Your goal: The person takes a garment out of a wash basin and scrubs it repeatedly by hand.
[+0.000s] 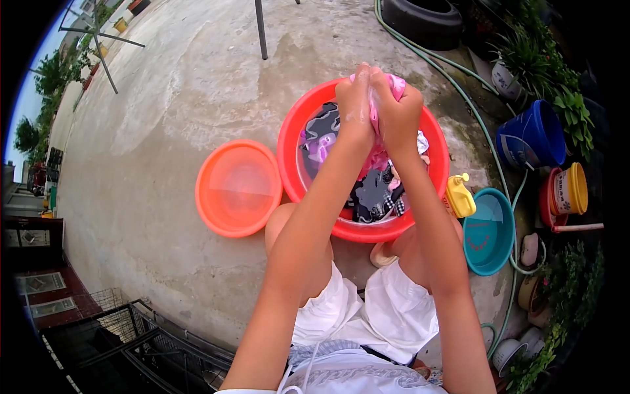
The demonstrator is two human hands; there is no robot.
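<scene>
A pink cloth [375, 111] is bunched between my two hands above the far part of a large red basin [287, 138]. My left hand [355, 98] and my right hand [397, 108] are both closed on it, side by side, with suds on the skin. Part of the cloth hangs down between my forearms toward the water. Dark water and several garments fill the basin, among them a purple-and-white piece [320, 148] and a black-and-white checked piece [380, 209]. My forearms hide some of the contents.
An orange basin [205, 190] stands left of the red one. At right are a yellow jug [460, 197], a teal basin [489, 262], a blue bucket [518, 141] and a yellow pail [577, 187]. A green hose [474, 108] runs along the plants; a tyre [420, 23] lies beyond.
</scene>
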